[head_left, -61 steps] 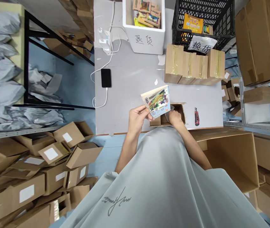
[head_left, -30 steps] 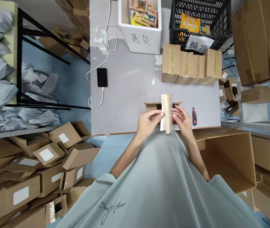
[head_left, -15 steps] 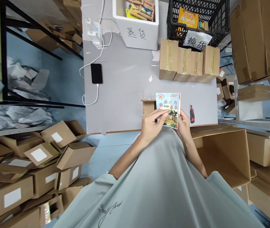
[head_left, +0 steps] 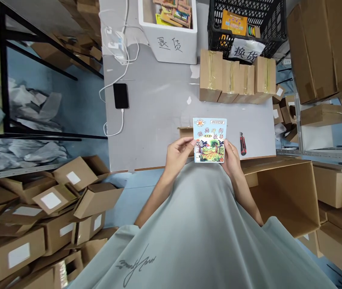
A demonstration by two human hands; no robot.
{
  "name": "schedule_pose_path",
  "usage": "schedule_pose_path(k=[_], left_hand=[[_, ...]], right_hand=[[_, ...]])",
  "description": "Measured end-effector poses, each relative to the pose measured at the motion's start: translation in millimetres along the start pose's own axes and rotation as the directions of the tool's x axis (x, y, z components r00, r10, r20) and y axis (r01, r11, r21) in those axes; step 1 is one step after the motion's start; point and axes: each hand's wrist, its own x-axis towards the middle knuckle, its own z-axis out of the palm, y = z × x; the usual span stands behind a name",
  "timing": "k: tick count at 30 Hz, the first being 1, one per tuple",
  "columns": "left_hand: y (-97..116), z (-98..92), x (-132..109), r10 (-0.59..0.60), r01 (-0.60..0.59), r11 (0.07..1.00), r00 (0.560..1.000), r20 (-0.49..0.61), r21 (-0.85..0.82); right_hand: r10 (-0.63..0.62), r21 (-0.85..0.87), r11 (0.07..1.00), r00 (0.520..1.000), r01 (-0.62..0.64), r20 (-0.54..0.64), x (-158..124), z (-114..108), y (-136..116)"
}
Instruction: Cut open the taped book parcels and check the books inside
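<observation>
Since the earlier frame, the left hand (head_left: 178, 154) is moved off the front of the booklet (head_left: 210, 140), and now it and the right hand (head_left: 232, 157) pinch its opposite edges above the near side of the desk (head_left: 153, 132). It is good to hold lightly so, keeping the front uncovered. A phone (head_left: 121, 96) lies left, a utility knife (head_left: 243, 143) right, taped cartons (head_left: 211, 76) far right; opened cartons (head_left: 20, 245) crowd near left.

Bright, even indoor light, shadows soft.
A pale sheen marks the counter (head_left: 149, 128); the open carton (head_left: 285, 200) at lower right is shaded inside. The central booklet (head_left: 210, 140) looks crisp; wide-angle stretch distorts the frame's edges.
</observation>
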Motion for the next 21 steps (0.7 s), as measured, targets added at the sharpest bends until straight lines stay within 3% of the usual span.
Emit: schedule_pose_path(k=[8,12,16,18,21], left_hand=[[-3.0,-3.9,5.5,0.048,-0.048,0.998,0.999,-0.008,0.028],[3.3,2.6,-2.1,0.242,-0.235,0.953,0.970,-0.016,0.189],[12.0,20.7,-17.8,0.418,-0.425,0.855,0.904,0.088,0.299],[14.2,27.2,-18.5,0.415,-0.409,0.861,0.909,0.049,0.302],[15.5,28.2,-6.7,0.310,-0.278,0.933,0.943,-0.121,0.228]], right_hand=[[-0.080,-0.038,0.996,0.996,0.078,-0.030,4.5,-2.5,3.3],[-0.139,-0.047,0.990,0.985,0.134,-0.105,13.5,-6.8,12.7],[-0.124,-0.064,0.991,0.988,0.119,-0.089,24.7,-4.8,20.7],[-0.124,-0.086,0.989,0.989,0.117,-0.076,27.0,-1.6,21.4],[-0.259,-0.261,0.943,0.947,0.206,-0.192,20.6,4.3,14.0]])
